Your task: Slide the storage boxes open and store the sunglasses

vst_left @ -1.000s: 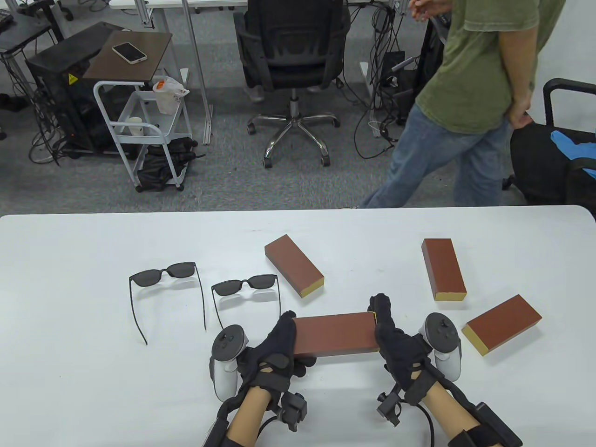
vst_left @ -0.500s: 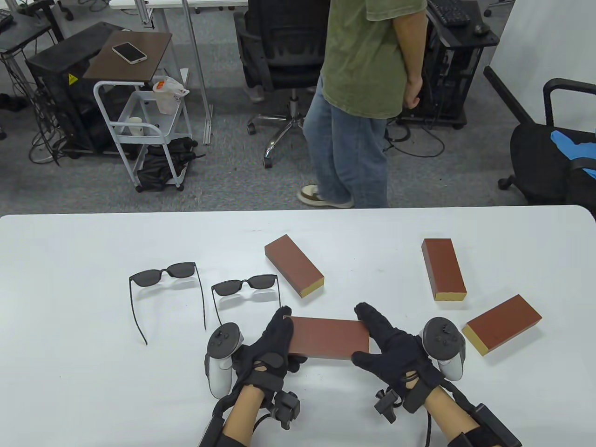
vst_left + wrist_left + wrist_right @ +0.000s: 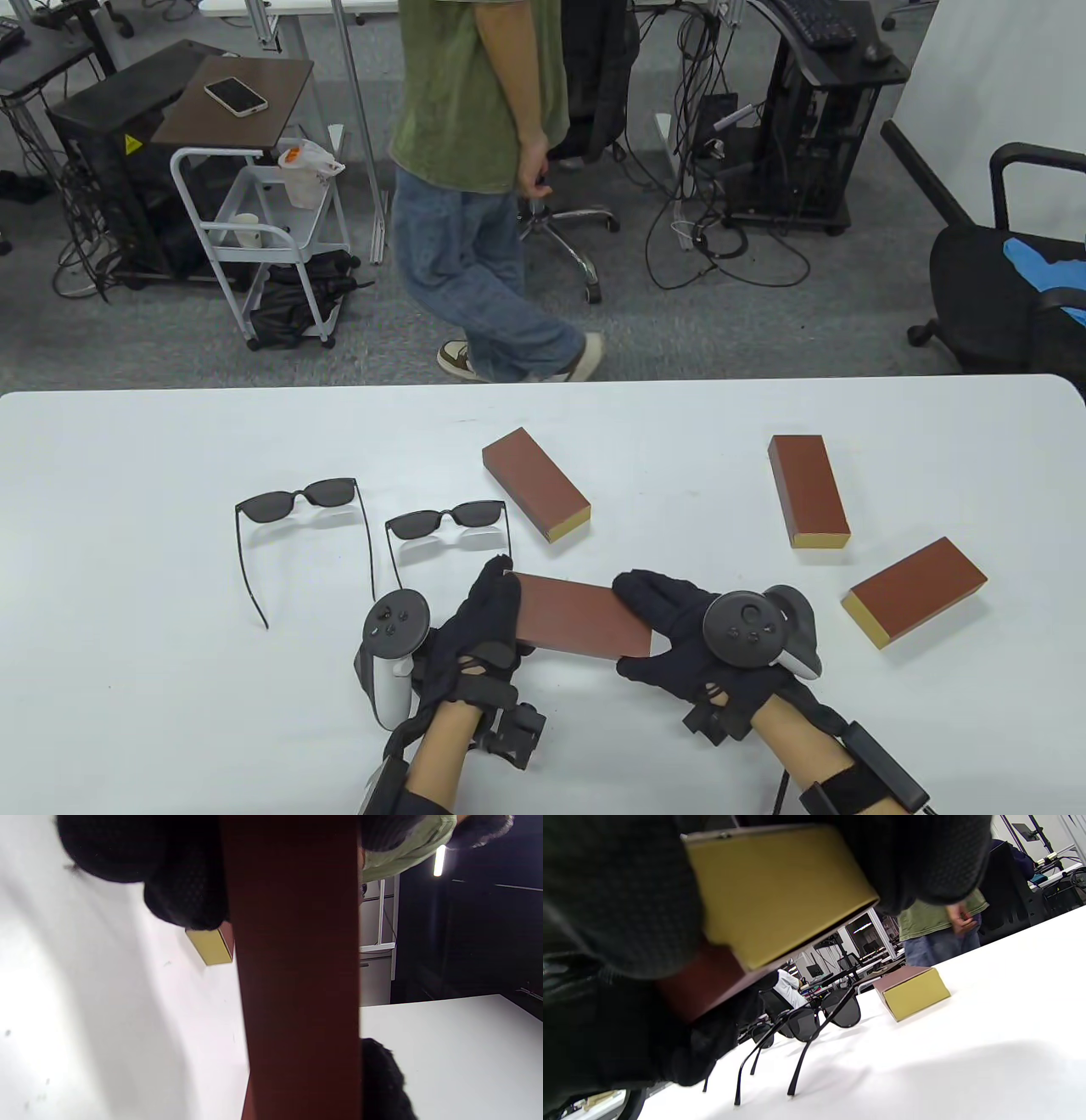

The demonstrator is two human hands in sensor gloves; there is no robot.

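A brown storage box (image 3: 581, 615) with a yellow end is lifted off the white table (image 3: 170, 696). My left hand (image 3: 484, 624) grips its left end and my right hand (image 3: 679, 628) grips its right end. In the left wrist view the box (image 3: 297, 963) fills the middle. In the right wrist view its yellow end (image 3: 774, 891) sits among my fingers. Two black sunglasses lie unfolded on the table, one (image 3: 297, 501) further left, one (image 3: 445, 522) just beyond my left hand; they also show in the right wrist view (image 3: 814, 1018).
Three more brown boxes lie on the table: one behind the held box (image 3: 536, 494), one at the right (image 3: 808, 491), one at the far right (image 3: 915, 592). A person in a green shirt (image 3: 475, 170) walks past beyond the table's far edge.
Both hands moved the box left and tilted it; my right hand turned over its right end. The person behind the table walked from right to left.
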